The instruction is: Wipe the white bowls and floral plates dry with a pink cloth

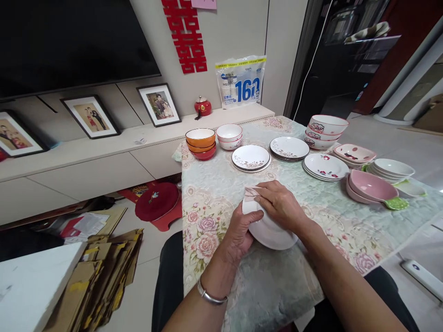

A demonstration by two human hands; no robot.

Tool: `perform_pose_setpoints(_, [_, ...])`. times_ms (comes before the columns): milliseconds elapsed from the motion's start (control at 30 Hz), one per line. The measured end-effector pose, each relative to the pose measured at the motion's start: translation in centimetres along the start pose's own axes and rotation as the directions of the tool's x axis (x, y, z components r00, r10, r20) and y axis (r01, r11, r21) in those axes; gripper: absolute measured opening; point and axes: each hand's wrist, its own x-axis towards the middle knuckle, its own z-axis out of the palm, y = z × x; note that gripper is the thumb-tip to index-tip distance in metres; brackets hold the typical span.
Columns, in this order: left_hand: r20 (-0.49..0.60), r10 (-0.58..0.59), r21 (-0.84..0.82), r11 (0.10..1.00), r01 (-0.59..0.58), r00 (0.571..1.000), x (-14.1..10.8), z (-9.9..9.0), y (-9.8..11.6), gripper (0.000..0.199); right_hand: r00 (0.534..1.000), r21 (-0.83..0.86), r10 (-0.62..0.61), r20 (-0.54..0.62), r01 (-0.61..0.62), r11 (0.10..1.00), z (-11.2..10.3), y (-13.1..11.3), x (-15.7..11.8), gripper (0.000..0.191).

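A white plate (273, 236) is held tilted over the near part of the table. My left hand (241, 227) grips its left edge, thumb on the face and fingers behind. My right hand (278, 203) presses a pale pink cloth (251, 193) against the plate's upper rim; its fingers are closed over the cloth. Beyond the hands stand a pair of patterned white plates (251, 157), a stack of dark-rimmed plates (290, 147) and a stack of flower-printed plates (326, 167).
Orange and red bowls (200, 140) and white bowls (230, 136) stand at the far left. To the right are tall bowls (327, 127), pink leaf-handled bowls (372, 186) and small white bowls (394, 168). Flattened cardboard (100, 276) and a red stool (157, 206) are on the floor.
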Motion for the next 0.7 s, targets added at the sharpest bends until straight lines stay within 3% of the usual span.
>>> perform_pose_setpoints(200, [0.024, -0.021, 0.002, 1.000, 0.021, 0.999, -0.2, -0.1, 0.0, 0.061, 0.954, -0.107, 0.297, -0.034, -0.299, 0.948, -0.1, 2.0, -0.3, 0.029])
perform_pose_setpoints(267, [0.028, -0.023, -0.004, 1.000, 0.023, 0.999, -0.2, 0.0, -0.1, 0.062, 0.958, -0.123, 0.282, -0.056, -0.287, 0.950, -0.1, 1.6, -0.4, 0.028])
perform_pose_setpoints(433, [0.038, 0.007, -0.025, 1.000, -0.006, 0.999, 0.0, 0.0, -0.2, 0.056, 0.999, -0.048, 0.028, -0.019, -0.029, 0.998, 0.0, -0.8, -0.1, 0.031])
perform_pose_setpoints(500, [0.044, 0.016, -0.025, 1.000, -0.015, 0.999, 0.1, 0.0, -0.2, 0.056, 1.000, -0.014, -0.018, -0.003, 0.018, 1.000, 0.1, -0.9, 0.1, 0.031])
perform_pose_setpoints(567, [0.045, 0.005, -0.013, 1.000, -0.005, 0.999, 0.1, -0.1, -0.1, 0.055, 1.000, -0.004, 0.010, -0.010, -0.010, 1.000, 0.1, -0.3, 0.1, 0.028])
perform_pose_setpoints(700, [0.039, -0.033, 0.016, 0.999, 0.032, 0.999, 0.0, -0.2, 0.0, 0.061, 0.975, -0.082, 0.223, -0.022, -0.224, 0.971, 0.0, 1.4, -0.1, 0.026])
